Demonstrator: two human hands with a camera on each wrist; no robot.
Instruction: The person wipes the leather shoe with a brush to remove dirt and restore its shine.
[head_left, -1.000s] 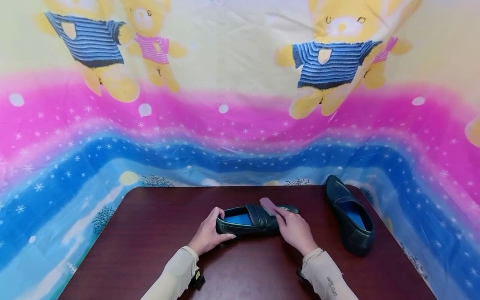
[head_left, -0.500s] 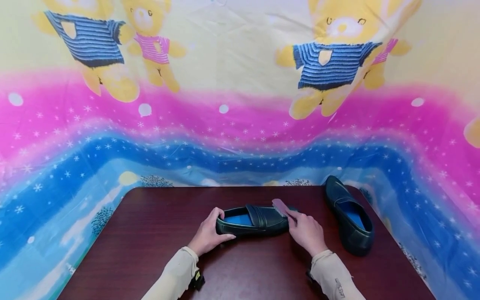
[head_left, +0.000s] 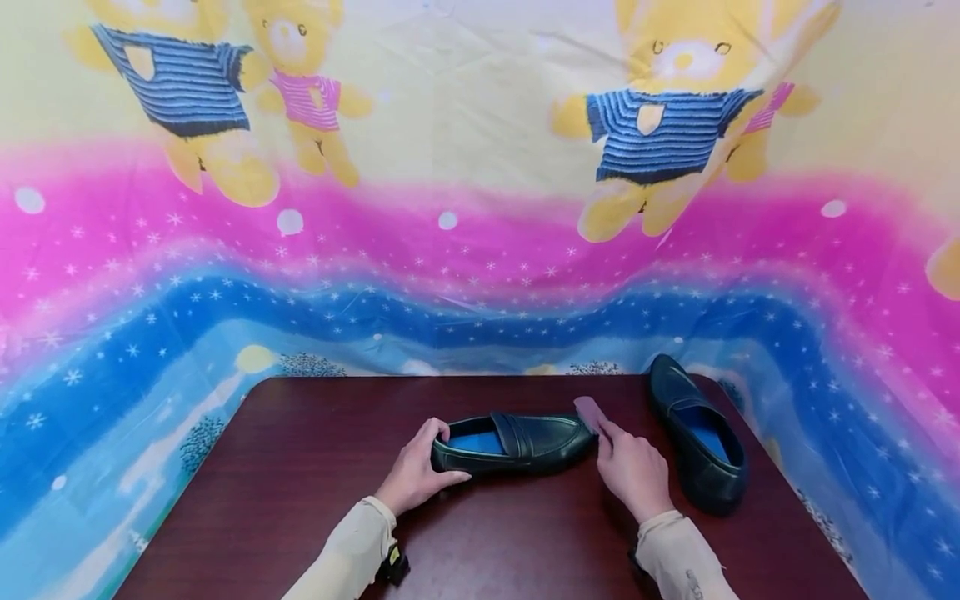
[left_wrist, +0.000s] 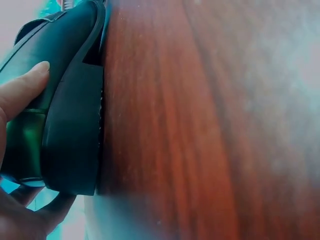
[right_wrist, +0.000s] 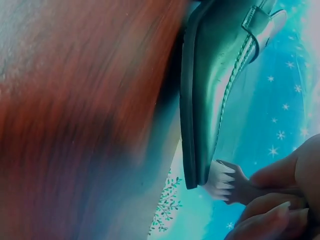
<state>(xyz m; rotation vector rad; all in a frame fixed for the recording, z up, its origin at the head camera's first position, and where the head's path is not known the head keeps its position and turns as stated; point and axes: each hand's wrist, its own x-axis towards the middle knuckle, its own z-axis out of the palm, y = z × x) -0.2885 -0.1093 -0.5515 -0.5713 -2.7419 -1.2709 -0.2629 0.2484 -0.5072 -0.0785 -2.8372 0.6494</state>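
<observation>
A black loafer (head_left: 536,442) with a blue insole lies sideways on the table, its toe to the right. My left hand (head_left: 417,467) grips its heel end; in the left wrist view the thumb (left_wrist: 30,87) presses the shoe's side while fingers curl behind the heel. My right hand (head_left: 633,471) holds a small pinkish brush (head_left: 588,412) by its handle. In the right wrist view, the pale bristles (right_wrist: 220,181) are at the tip of the toe. Part of the brush handle is hidden inside the right hand.
A second black loafer (head_left: 697,437) stands at the table's right side, toe toward the back, close to my right hand. The dark red-brown table (head_left: 315,433) ends at a back edge, with a printed bear curtain (head_left: 450,275) behind and at both sides.
My right hand has moved the brush rightward along the loafer, from near its strap to the toe tip. The left hand and both shoes have stayed in place.
</observation>
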